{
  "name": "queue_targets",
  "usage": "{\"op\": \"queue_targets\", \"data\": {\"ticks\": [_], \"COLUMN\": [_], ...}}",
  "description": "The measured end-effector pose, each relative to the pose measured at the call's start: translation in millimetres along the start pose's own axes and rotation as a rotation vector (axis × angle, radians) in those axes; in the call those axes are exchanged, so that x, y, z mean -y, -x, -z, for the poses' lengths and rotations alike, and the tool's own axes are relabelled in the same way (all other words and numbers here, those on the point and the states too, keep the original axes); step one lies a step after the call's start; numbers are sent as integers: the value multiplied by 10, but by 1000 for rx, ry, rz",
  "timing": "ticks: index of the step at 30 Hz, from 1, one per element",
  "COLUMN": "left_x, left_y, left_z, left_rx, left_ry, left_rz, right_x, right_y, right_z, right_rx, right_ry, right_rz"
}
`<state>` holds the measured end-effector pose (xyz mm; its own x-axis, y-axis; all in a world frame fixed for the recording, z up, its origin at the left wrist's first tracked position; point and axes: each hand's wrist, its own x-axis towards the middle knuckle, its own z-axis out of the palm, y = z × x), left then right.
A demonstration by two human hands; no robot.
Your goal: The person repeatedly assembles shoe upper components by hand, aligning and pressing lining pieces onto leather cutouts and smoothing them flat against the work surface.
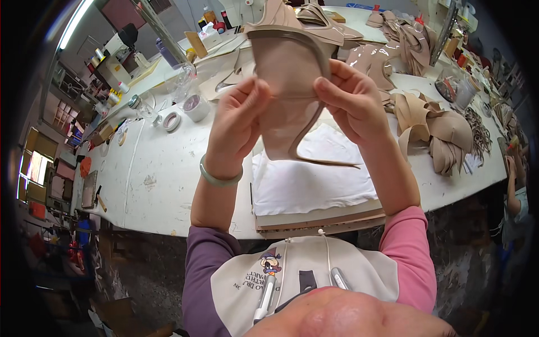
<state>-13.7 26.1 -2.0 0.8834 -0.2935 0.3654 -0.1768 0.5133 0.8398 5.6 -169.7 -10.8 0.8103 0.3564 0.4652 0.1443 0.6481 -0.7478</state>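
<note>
Beige leather shoe-upper piece with a darker bound edge [289, 95] is held up above the white worktable [163, 180], over a white cloth on stacked boards [311, 180]. Left hand [238, 121] pinches its left edge; right hand [351, 104] pinches its right edge. Piles of tan cut leather pieces [438, 132] lie to the right.

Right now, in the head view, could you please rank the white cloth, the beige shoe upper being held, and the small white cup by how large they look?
1. white cloth
2. beige shoe upper, though raised nearer the camera, so unsure
3. small white cup
</note>
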Motion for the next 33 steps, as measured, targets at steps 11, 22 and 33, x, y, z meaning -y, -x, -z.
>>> {"op": "queue_targets", "data": {"ticks": [11, 22, 33], "left_x": [307, 203, 821], "left_y": [-602, -1408, -712], "left_z": [68, 668, 2931], "left_rx": [-23, -57, -584], "left_ry": [282, -324, -1098], "left_rz": [-40, -114, 200], "right_x": [-433, 84, -578], "right_y": [310, -1166, -1181], "right_z": [295, 2077, 4616], "right_rx": [-59, -776, -317], "right_ry": [1036, 1619, 2245], "right_rz": [-10, 531, -616]}}
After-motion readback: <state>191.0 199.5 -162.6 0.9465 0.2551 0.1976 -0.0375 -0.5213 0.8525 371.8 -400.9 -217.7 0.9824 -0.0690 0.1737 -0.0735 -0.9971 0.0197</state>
